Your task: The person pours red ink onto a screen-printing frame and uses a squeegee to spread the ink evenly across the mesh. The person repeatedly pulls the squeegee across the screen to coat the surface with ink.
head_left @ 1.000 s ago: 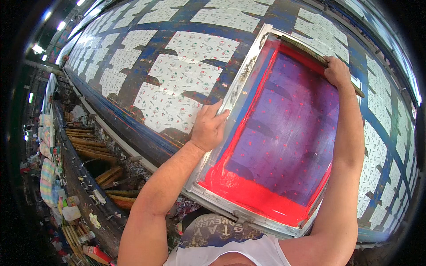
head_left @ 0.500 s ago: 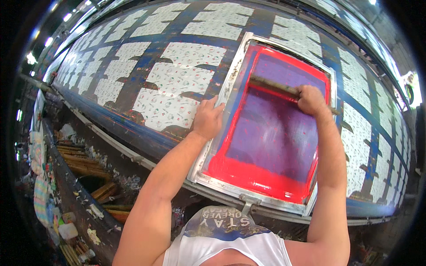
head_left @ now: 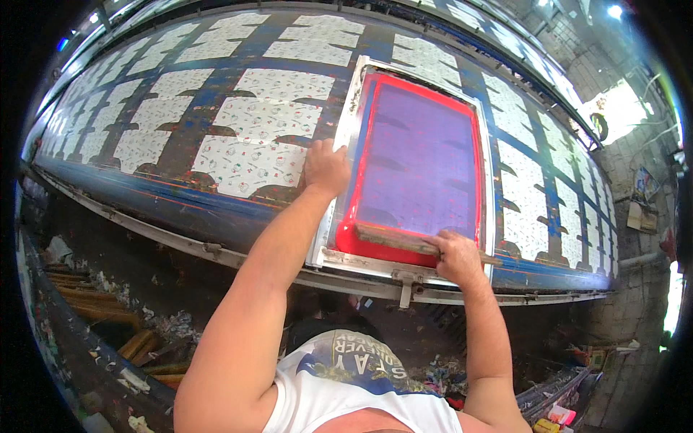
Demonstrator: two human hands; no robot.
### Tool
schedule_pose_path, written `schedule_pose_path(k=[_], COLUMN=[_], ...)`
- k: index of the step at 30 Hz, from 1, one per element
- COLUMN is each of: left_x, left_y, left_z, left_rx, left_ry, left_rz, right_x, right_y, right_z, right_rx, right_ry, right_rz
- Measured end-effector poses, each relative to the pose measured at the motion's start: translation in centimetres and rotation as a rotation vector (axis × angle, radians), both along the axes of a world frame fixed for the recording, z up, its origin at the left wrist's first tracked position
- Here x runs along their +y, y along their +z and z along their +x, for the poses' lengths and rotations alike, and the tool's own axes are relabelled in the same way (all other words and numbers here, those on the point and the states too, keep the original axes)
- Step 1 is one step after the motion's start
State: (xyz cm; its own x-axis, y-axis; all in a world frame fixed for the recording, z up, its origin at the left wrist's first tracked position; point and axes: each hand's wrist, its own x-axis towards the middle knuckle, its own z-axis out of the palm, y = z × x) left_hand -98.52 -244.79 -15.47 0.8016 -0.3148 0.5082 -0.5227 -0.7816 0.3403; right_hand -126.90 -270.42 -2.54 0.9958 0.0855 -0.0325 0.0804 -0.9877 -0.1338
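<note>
A silkscreen frame [head_left: 353, 94] with pale metal rails lies on the long printing table. Its purple mesh [head_left: 422, 162] is edged with bright red ink [head_left: 375, 250], which also pools along the near end. My right hand [head_left: 458, 258] is closed around a wooden squeegee [head_left: 393, 237] that lies across the mesh at this near end, its blade partly in the ink. At the frame's left rail, my left hand [head_left: 325, 169] is closed over the edge, with the fingertips partly hidden.
White printed fabric pieces [head_left: 267, 115] lie in rows on the dark blue table [head_left: 238, 206]. A metal rail [head_left: 209, 247] runs along its near edge, with a bracket [head_left: 406, 286] below the frame. Wooden slats [head_left: 94, 303] and scraps lie at lower left, a box [head_left: 641, 216] at right.
My right hand has drawn the squeegee from the far part of the mesh to its near end. The left hand stays on the left rail. The view has shifted.
</note>
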Motion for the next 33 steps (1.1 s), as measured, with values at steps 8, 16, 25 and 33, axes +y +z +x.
schedule_pose_path(k=[8, 16, 25, 33], left_x=[-0.9, -3.1, -2.4, -2.4], left_y=[1.4, 0.8, -0.1, -0.7], left_z=[-0.4, -1.8, -2.0, -1.2], left_rx=[0.155, 0.177, 0.111, 0.111], left_ry=[0.069, 0.27, 0.305, 0.302], left_rz=[0.179, 0.126, -0.019, -0.004], right_x=[1.6, 0.5, -8.6, -18.2], right_y=[-1.0, -1.8, -3.9, -8.9], right_z=[-5.0, -7.9, -12.4, -12.3], right_rx=[0.009, -0.039, -0.339, -0.432], right_ry=[0.103, 0.19, 0.216, -0.529], right_rz=[0.043, 0.047, 0.542, 0.567])
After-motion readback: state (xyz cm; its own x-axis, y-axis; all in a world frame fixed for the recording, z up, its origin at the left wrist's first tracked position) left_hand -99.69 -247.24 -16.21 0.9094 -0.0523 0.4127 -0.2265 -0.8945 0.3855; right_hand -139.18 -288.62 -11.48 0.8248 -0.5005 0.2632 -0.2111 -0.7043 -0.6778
